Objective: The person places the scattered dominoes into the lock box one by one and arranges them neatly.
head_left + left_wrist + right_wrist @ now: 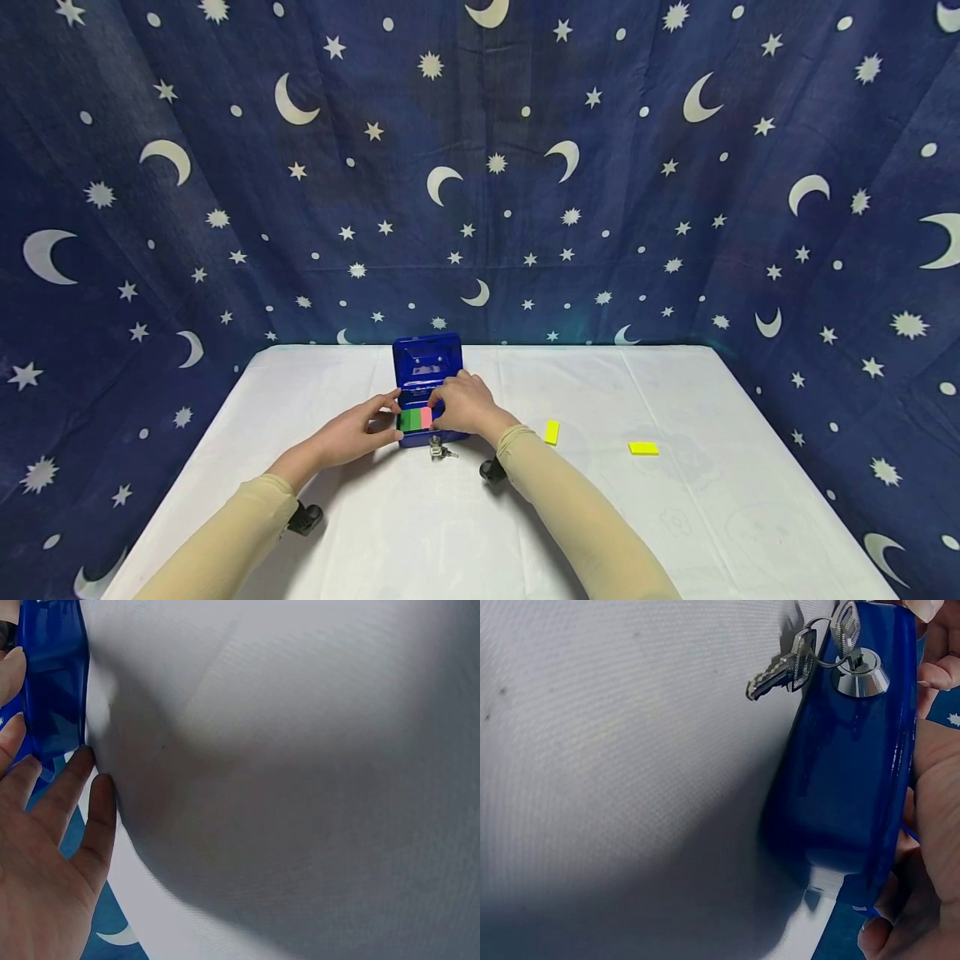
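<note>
The pink block (pixel 427 417) is lying inside the blue box (pixel 416 441), beside green blocks (pixel 409 419). The left hand (pixel 352 429) is touching the box's left side, fingers spread. The right hand (pixel 467 404) is covering its right side; whether those fingers are pinching is remaining unclear. Blocks are looking light, stiff; opposite edges are offering the likeliest hold.

no readable text, no legible labels, brands, numbers or signs

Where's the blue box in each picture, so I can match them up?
Head: the open blue box stands below centre, a little left.
Left wrist: it's in the top-left corner.
Right wrist: it's right of centre, reaching near the top edge.
Shared landmark: the white tablecloth.
</note>
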`<control>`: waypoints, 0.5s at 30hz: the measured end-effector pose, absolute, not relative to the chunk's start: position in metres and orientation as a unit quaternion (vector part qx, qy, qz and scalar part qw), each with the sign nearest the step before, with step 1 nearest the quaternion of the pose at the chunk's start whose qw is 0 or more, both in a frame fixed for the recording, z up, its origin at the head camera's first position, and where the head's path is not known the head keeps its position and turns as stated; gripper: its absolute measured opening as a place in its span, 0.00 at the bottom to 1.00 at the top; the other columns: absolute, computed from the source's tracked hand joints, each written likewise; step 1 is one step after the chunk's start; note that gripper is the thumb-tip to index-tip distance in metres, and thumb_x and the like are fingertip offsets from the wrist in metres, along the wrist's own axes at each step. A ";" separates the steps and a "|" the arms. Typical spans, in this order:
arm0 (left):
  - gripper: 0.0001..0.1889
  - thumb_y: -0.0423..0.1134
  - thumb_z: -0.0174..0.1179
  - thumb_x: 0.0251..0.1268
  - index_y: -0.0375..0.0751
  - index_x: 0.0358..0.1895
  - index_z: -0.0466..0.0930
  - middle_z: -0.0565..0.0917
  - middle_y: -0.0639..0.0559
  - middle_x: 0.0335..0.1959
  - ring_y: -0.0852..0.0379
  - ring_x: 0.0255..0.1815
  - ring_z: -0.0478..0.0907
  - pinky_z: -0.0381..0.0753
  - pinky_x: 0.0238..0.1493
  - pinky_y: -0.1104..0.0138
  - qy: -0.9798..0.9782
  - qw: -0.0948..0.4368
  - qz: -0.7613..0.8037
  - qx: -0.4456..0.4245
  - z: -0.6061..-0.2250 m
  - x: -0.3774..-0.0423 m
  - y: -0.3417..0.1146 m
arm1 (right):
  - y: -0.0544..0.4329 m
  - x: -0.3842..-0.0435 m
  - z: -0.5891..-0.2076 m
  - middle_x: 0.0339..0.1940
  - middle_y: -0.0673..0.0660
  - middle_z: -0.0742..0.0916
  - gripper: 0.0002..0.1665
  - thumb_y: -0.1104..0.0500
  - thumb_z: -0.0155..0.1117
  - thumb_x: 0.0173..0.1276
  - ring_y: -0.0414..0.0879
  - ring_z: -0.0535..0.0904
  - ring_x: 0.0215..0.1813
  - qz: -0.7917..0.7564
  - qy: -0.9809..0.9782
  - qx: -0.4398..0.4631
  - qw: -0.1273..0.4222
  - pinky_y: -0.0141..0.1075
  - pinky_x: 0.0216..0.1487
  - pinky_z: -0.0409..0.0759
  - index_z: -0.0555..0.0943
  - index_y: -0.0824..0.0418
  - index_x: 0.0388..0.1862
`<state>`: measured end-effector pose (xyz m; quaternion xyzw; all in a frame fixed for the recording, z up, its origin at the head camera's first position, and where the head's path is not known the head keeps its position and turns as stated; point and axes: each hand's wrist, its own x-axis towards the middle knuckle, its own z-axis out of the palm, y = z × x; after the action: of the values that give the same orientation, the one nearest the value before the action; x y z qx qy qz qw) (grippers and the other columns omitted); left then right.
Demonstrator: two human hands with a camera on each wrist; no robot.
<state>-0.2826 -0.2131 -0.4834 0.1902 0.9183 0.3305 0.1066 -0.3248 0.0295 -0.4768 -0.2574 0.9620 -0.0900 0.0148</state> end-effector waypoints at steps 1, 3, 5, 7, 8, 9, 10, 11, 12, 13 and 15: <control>0.21 0.55 0.64 0.70 0.50 0.57 0.74 0.60 0.53 0.80 0.45 0.71 0.71 0.72 0.66 0.46 0.918 0.108 0.331 0.189 -0.483 -0.283 -0.213 | 0.030 -0.325 -0.476 0.45 0.43 0.85 0.20 0.39 0.78 0.57 0.42 0.69 0.45 -0.091 0.962 -0.257 0.015 0.39 0.51 0.70 0.88 0.42 0.47; 0.21 0.55 0.64 0.70 0.50 0.58 0.74 0.59 0.53 0.81 0.46 0.71 0.71 0.72 0.66 0.47 0.918 0.109 0.331 0.188 -0.483 -0.283 -0.213 | 0.030 -0.324 -0.476 0.45 0.43 0.86 0.20 0.39 0.78 0.57 0.43 0.69 0.45 -0.091 0.962 -0.256 0.015 0.39 0.51 0.70 0.88 0.42 0.46; 0.21 0.55 0.64 0.70 0.50 0.58 0.74 0.59 0.53 0.81 0.46 0.71 0.71 0.72 0.66 0.47 0.918 0.109 0.331 0.189 -0.483 -0.283 -0.213 | 0.030 -0.324 -0.476 0.45 0.43 0.86 0.20 0.39 0.78 0.56 0.43 0.69 0.45 -0.092 0.962 -0.255 0.015 0.39 0.51 0.70 0.88 0.42 0.46; 0.21 0.55 0.64 0.70 0.50 0.58 0.74 0.59 0.54 0.81 0.46 0.71 0.72 0.72 0.66 0.47 0.918 0.107 0.331 0.189 -0.483 -0.283 -0.213 | 0.030 -0.324 -0.476 0.45 0.43 0.86 0.20 0.39 0.78 0.56 0.43 0.69 0.45 -0.093 0.962 -0.255 0.015 0.39 0.51 0.70 0.88 0.42 0.46; 0.21 0.55 0.64 0.70 0.50 0.58 0.74 0.59 0.54 0.81 0.46 0.71 0.72 0.72 0.66 0.47 0.918 0.106 0.330 0.190 -0.483 -0.283 -0.213 | 0.030 -0.324 -0.476 0.45 0.43 0.86 0.20 0.39 0.79 0.56 0.43 0.69 0.44 -0.093 0.962 -0.255 0.015 0.39 0.51 0.70 0.88 0.42 0.46; 0.21 0.55 0.64 0.70 0.50 0.58 0.74 0.59 0.54 0.81 0.47 0.71 0.72 0.72 0.66 0.47 0.918 0.106 0.331 0.190 -0.483 -0.283 -0.213 | 0.030 -0.324 -0.476 0.45 0.43 0.86 0.20 0.39 0.79 0.56 0.43 0.69 0.44 -0.093 0.962 -0.254 0.015 0.39 0.51 0.69 0.88 0.42 0.46; 0.21 0.55 0.64 0.70 0.50 0.58 0.74 0.59 0.54 0.81 0.46 0.71 0.72 0.72 0.66 0.47 0.918 0.106 0.331 0.190 -0.483 -0.283 -0.213 | 0.030 -0.324 -0.476 0.45 0.43 0.86 0.20 0.39 0.79 0.56 0.43 0.69 0.44 -0.094 0.963 -0.254 0.015 0.39 0.51 0.69 0.88 0.42 0.46; 0.21 0.55 0.64 0.70 0.50 0.58 0.74 0.59 0.54 0.81 0.46 0.71 0.72 0.72 0.66 0.47 0.918 0.107 0.331 0.190 -0.483 -0.283 -0.213 | 0.030 -0.324 -0.476 0.45 0.43 0.86 0.20 0.38 0.79 0.56 0.43 0.69 0.44 -0.094 0.962 -0.254 0.015 0.39 0.51 0.69 0.88 0.42 0.46; 0.20 0.55 0.64 0.70 0.50 0.57 0.74 0.59 0.53 0.81 0.46 0.71 0.71 0.72 0.66 0.47 0.918 0.108 0.331 0.189 -0.483 -0.283 -0.213 | 0.030 -0.324 -0.476 0.45 0.43 0.86 0.20 0.39 0.79 0.56 0.43 0.69 0.44 -0.094 0.962 -0.255 0.015 0.39 0.51 0.69 0.88 0.42 0.46; 0.20 0.55 0.64 0.70 0.50 0.57 0.74 0.59 0.53 0.81 0.46 0.71 0.71 0.72 0.66 0.46 0.918 0.108 0.332 0.188 -0.483 -0.283 -0.213 | 0.030 -0.324 -0.477 0.45 0.43 0.86 0.20 0.39 0.79 0.56 0.43 0.69 0.44 -0.094 0.962 -0.255 0.016 0.39 0.51 0.69 0.88 0.42 0.46; 0.21 0.55 0.65 0.70 0.50 0.57 0.74 0.59 0.53 0.81 0.45 0.71 0.71 0.72 0.66 0.46 0.918 0.110 0.331 0.186 -0.483 -0.282 -0.212 | 0.030 -0.324 -0.477 0.45 0.43 0.86 0.20 0.39 0.79 0.56 0.43 0.69 0.43 -0.094 0.962 -0.256 0.017 0.39 0.51 0.69 0.88 0.42 0.47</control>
<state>-0.2823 -0.2123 -0.4829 0.1860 0.9184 0.3314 0.1103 -0.3238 0.0298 -0.4766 -0.2555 0.9620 -0.0945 0.0167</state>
